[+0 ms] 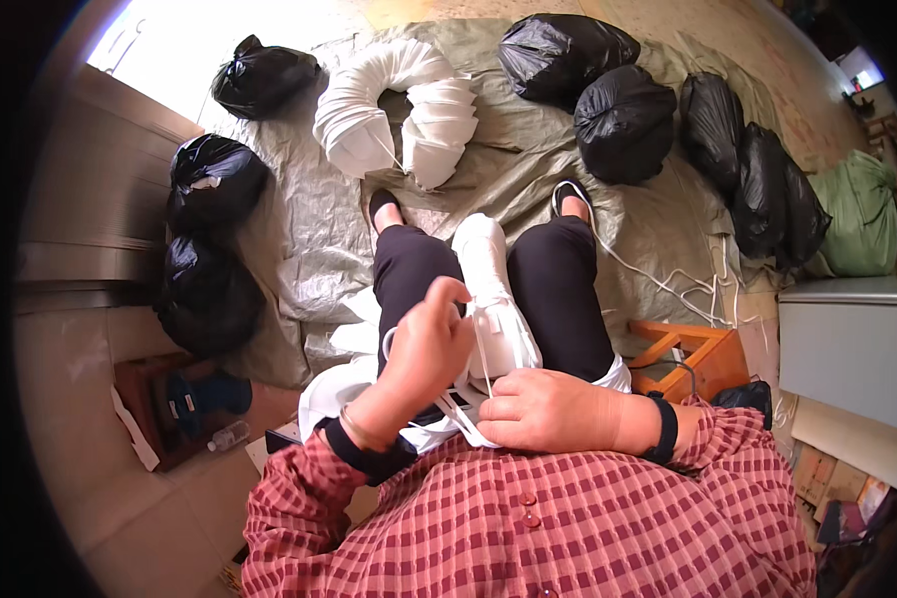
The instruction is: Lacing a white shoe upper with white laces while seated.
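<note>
On the lap of the seated person, between the two black-trousered knees, lies a stack of flat white woven bags (493, 299), bound by a thin white cord (480, 349). The left hand (424, 354) is closed, pinching the cord and drawing it upward. The right hand (548, 409) is closed flat over the near end of the stack, pressing the cord's loose tails against it.

Risk, as judged: the cord could slip from the pinch, or the stack could slide off the knees if the right hand eases.

Clearances: a small orange wooden stool (693, 354) stands just beside the right knee; loose white cord trails on the grey-green tarpaulin (309, 239) near the right foot. A curved row of bundled white bags (399, 110) and tied black plastic sacks (623, 120) lie ahead, well apart.
</note>
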The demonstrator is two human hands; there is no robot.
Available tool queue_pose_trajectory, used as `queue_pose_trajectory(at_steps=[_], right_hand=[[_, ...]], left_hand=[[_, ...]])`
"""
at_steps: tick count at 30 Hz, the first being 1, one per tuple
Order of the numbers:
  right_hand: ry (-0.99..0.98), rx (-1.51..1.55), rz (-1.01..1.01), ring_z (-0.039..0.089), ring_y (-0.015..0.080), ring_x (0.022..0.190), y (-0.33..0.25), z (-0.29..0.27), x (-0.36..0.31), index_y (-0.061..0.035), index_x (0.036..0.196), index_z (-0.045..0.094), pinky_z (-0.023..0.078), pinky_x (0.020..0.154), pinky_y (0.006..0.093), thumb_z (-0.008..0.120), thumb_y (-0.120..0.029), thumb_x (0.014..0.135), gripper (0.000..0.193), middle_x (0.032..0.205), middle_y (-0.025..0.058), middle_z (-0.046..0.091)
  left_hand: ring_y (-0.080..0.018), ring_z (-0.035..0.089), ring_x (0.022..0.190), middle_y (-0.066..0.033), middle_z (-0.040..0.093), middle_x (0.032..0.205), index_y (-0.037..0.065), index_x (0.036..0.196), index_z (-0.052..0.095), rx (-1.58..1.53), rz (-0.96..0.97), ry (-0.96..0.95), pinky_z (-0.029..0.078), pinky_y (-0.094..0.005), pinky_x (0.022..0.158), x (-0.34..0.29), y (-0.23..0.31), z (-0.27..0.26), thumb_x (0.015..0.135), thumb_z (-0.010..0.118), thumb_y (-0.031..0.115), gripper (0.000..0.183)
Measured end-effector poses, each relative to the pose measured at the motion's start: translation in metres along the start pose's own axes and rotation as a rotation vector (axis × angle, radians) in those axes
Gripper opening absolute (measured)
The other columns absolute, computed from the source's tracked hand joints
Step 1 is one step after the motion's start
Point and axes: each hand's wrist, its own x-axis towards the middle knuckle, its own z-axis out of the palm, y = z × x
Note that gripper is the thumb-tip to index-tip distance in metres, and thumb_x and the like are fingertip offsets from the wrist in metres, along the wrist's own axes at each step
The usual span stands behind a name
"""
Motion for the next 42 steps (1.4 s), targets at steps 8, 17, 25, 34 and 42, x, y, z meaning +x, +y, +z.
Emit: queue_pose_trajectory(at_steps=[8,17,25,34,42], right_hand=[[0.156,0.394,0.223,0.063,0.0332,0.105,0.000,-0.059,0.032,-0.0044,0.111,0.067,0.052,0.091,0.0412,0.073,-0.016,0.087,0.027,0.111,0.0118,0.065],[0.369,0.259,0.928,0.068,0.0236,0.079,0.055,-0.020,-0.004,0.0013,0.100,0.069,0.055,0.073,0.0337,0.070,-0.008,0.091,0.013,0.092,0.0131,0.068],[0.267,0.067,0.839,0.067,0.0359,0.080,0.062,-0.011,0.002,-0.0022,0.092,0.066,0.055,0.071,0.0431,0.066,-0.011,0.090,0.009,0.089,0.0172,0.066],[0.252,-0.182,0.661,0.066,0.0378,0.079,0.092,-0.014,0.015,-0.0017,0.090,0.062,0.053,0.071,0.0461,0.068,-0.012,0.086,0.013,0.082,0.0177,0.065],[0.383,0.221,0.967,0.066,0.0268,0.072,0.064,-0.016,0.012,0.0013,0.096,0.063,0.053,0.068,0.0368,0.073,-0.015,0.091,0.020,0.081,0.0158,0.065]], left_hand=[[-0.0298,0.069,0.077,-0.0084,0.066,0.089,0.011,0.123,0.068,0.060,0.588,-0.197,0.056,-0.0402,0.068,-0.015,-0.013,0.001,0.076,0.078,0.025,0.050],[-0.0225,0.064,0.069,-0.0051,0.058,0.080,0.009,0.121,0.066,0.355,0.668,-0.132,0.051,-0.0357,0.058,-0.015,0.011,-0.001,0.081,0.071,0.024,0.043],[-0.0202,0.064,0.069,-0.0034,0.059,0.079,0.010,0.119,0.067,0.443,0.656,-0.093,0.051,-0.0345,0.058,-0.017,0.009,0.005,0.084,0.070,0.025,0.037],[-0.0232,0.065,0.068,-0.0053,0.060,0.078,0.010,0.118,0.067,0.418,0.607,-0.092,0.052,-0.0374,0.057,-0.005,0.017,0.007,0.090,0.069,0.024,0.031],[-0.0224,0.064,0.068,-0.0046,0.059,0.080,0.011,0.122,0.067,0.382,0.612,-0.051,0.051,-0.0367,0.058,-0.009,0.011,0.007,0.088,0.070,0.021,0.036]])
